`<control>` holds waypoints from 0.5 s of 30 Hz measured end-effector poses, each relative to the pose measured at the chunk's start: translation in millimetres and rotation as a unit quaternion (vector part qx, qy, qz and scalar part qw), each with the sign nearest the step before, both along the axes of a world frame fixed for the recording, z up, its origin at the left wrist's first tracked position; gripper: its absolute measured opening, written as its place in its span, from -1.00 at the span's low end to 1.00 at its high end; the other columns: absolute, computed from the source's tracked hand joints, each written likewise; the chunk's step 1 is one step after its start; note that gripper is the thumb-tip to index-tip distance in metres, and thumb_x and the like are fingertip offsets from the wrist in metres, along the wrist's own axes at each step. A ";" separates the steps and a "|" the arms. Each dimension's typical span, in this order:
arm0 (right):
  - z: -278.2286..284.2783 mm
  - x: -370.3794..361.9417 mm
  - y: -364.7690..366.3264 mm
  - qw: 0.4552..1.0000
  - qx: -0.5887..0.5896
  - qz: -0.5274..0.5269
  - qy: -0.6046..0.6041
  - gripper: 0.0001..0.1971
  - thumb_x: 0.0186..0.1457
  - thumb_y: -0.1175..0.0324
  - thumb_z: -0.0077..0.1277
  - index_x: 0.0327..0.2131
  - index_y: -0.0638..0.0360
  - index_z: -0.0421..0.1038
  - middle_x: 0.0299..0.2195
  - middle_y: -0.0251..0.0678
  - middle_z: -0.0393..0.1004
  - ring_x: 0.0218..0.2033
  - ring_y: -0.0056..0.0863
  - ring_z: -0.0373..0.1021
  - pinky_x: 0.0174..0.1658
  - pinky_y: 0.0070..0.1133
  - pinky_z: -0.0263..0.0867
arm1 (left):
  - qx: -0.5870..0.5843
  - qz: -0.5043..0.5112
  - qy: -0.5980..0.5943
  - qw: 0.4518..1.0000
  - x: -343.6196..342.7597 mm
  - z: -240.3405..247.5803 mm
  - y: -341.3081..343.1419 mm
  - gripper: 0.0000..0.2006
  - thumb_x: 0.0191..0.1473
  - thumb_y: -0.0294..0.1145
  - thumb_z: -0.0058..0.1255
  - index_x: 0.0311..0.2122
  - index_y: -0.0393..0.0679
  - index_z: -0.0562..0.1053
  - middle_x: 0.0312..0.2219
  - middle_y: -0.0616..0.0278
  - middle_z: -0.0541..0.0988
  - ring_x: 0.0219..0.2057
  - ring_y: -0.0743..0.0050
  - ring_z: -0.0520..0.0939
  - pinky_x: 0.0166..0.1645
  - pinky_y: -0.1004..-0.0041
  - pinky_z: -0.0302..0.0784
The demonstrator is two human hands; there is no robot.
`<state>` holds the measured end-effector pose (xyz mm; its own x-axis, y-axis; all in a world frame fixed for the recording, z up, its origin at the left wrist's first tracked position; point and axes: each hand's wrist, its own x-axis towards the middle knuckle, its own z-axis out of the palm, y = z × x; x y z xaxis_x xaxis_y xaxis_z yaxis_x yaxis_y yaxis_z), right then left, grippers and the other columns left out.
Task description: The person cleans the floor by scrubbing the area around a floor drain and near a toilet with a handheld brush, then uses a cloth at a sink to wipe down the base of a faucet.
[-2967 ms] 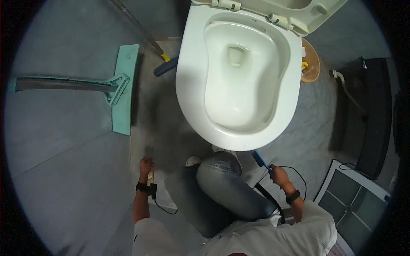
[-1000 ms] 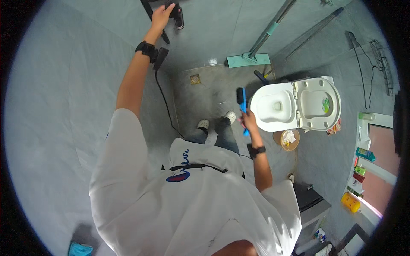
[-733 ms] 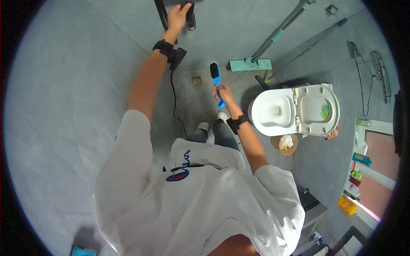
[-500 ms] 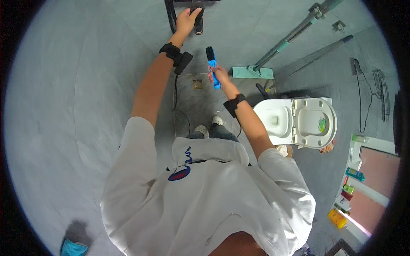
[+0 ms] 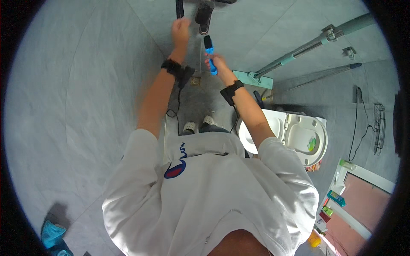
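Note:
A blue-handled brush (image 5: 211, 55) with black bristles is gripped in my right hand (image 5: 218, 65), its bristles pointing up toward the wall. Just above the bristles is the spout of a black wall fixture, apparently a faucet (image 5: 204, 17). To the left of that fixture, my left hand (image 5: 181, 32) overlaps the lower end of a black hose or bar (image 5: 180, 9). Its fingers look curled but are blurred, so whether they grip the black piece cannot be made out. Both wrists wear black straps with small devices and cables.
To the right of my right hand, a flat mop (image 5: 253, 79) leans against the grey tiled wall. A white toilet (image 5: 260, 128) with raised lid stands at my right. Bottles (image 5: 336, 198) line a window sill farther right. A floor drain (image 5: 195, 81) lies ahead of my feet.
My left hand has left the black fixture and moved to the black hose or bar on its left. My right hand has carried the brush upward, nearer the spout. The view has shifted slightly.

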<state>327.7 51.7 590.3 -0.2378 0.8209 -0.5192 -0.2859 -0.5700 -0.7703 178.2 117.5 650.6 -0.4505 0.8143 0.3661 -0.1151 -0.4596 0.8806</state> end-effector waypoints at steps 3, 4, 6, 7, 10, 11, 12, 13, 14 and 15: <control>4.5 -35.5 -0.7 0.998 0.000 0.059 0.009 -0.85 -0.03 0.40 -0.29 -0.37 0.18 0.25 -0.69 -0.31 0.29 -0.74 -0.57 0.19 -0.71 -0.67 0.13 | -0.284 -0.048 0.062 0.955 -46.1 -83.3 -10.5 -0.79 -0.09 -0.26 -0.14 -0.58 -0.18 0.29 -0.71 0.33 0.32 -0.67 0.60 0.33 -0.55 0.53 0.24; -3.8 -23.0 3.4 0.999 0.003 0.038 0.022 -0.86 -0.01 0.39 -0.32 -0.37 0.17 0.23 -0.70 -0.34 0.26 -0.75 -0.60 0.17 -0.72 -0.69 0.12 | -0.369 -0.172 -0.074 0.910 -14.4 -79.3 -21.6 -0.80 -0.09 -0.25 -0.14 -0.54 -0.18 0.29 -0.67 0.31 0.33 -0.67 0.58 0.32 -0.55 0.54 0.24; -7.1 -19.8 5.8 0.999 0.011 0.033 0.037 -0.86 0.00 0.38 -0.34 -0.37 0.16 0.21 -0.71 -0.36 0.24 -0.77 -0.62 0.15 -0.72 -0.71 0.11 | -0.348 -0.246 -0.078 0.901 9.3 -78.7 -29.0 -0.78 -0.09 -0.22 -0.15 -0.49 -0.18 0.29 -0.65 0.30 0.34 -0.66 0.56 0.33 -0.54 0.52 0.25; -7.9 -19.6 5.4 0.999 0.027 0.020 0.013 -0.87 0.00 0.38 -0.34 -0.38 0.15 0.20 -0.71 -0.36 0.24 -0.78 -0.62 0.14 -0.73 -0.71 0.09 | -0.327 -0.312 -0.081 0.888 15.2 -78.0 -25.6 -0.75 -0.09 -0.19 -0.16 -0.44 -0.19 0.29 -0.62 0.28 0.34 -0.64 0.54 0.34 -0.53 0.51 0.25; -1.7 -28.8 -2.0 0.997 0.053 0.032 -0.037 -0.88 0.00 0.37 -0.35 -0.39 0.14 0.18 -0.72 -0.36 0.23 -0.80 -0.62 0.13 -0.76 -0.71 0.08 | -0.394 -0.258 -0.041 0.881 17.2 -90.3 -8.3 -0.64 -0.10 -0.10 -0.16 -0.34 -0.21 0.26 -0.53 0.23 0.35 -0.56 0.49 0.35 -0.48 0.50 0.27; 2.1 -32.5 -3.7 0.995 0.061 0.052 -0.062 -0.89 0.00 0.36 -0.35 -0.40 0.13 0.17 -0.72 -0.37 0.23 -0.82 -0.62 0.12 -0.77 -0.71 0.07 | -0.392 -0.254 -0.044 0.883 14.2 -95.8 -0.6 -0.64 -0.10 -0.10 -0.16 -0.34 -0.21 0.26 -0.53 0.23 0.35 -0.56 0.49 0.35 -0.48 0.50 0.27; -1.1 -30.4 -5.6 0.995 0.059 0.049 -0.062 -0.89 0.00 0.36 -0.35 -0.40 0.13 0.17 -0.72 -0.37 0.23 -0.82 -0.62 0.12 -0.77 -0.71 0.07 | -0.410 -0.241 -0.039 0.879 16.4 -98.3 4.3 -0.61 -0.11 -0.08 -0.16 -0.32 -0.23 0.25 -0.49 0.20 0.34 -0.52 0.46 0.36 -0.48 0.49 0.28; -4.0 -29.2 -7.1 0.990 0.088 0.053 -0.100 -0.88 0.00 0.36 -0.33 -0.42 0.16 0.18 -0.75 -0.35 0.22 -0.81 -0.60 0.15 -0.77 -0.66 0.08 | -0.427 -0.227 -0.034 0.874 17.7 -100.9 7.6 -0.58 -0.12 -0.05 -0.16 -0.30 -0.24 0.24 -0.44 0.17 0.34 -0.49 0.43 0.37 -0.49 0.48 0.29; -6.3 -29.1 -7.1 0.982 0.118 0.059 -0.138 -0.88 -0.01 0.36 -0.31 -0.45 0.19 0.20 -0.77 -0.34 0.22 -0.81 -0.57 0.17 -0.78 -0.62 0.09 | -0.428 -0.227 -0.034 0.874 17.9 -103.9 8.6 -0.58 -0.12 -0.05 -0.16 -0.30 -0.24 0.24 -0.44 0.17 0.34 -0.49 0.43 0.37 -0.49 0.48 0.29; -8.2 -28.8 -5.5 0.982 0.114 0.056 -0.139 -0.88 -0.01 0.36 -0.31 -0.45 0.19 0.20 -0.77 -0.34 0.22 -0.81 -0.57 0.17 -0.78 -0.62 0.09 | -0.436 -0.218 -0.046 0.872 20.6 -102.9 7.1 -0.58 -0.12 -0.05 -0.16 -0.30 -0.24 0.23 -0.44 0.17 0.34 -0.49 0.43 0.37 -0.51 0.47 0.30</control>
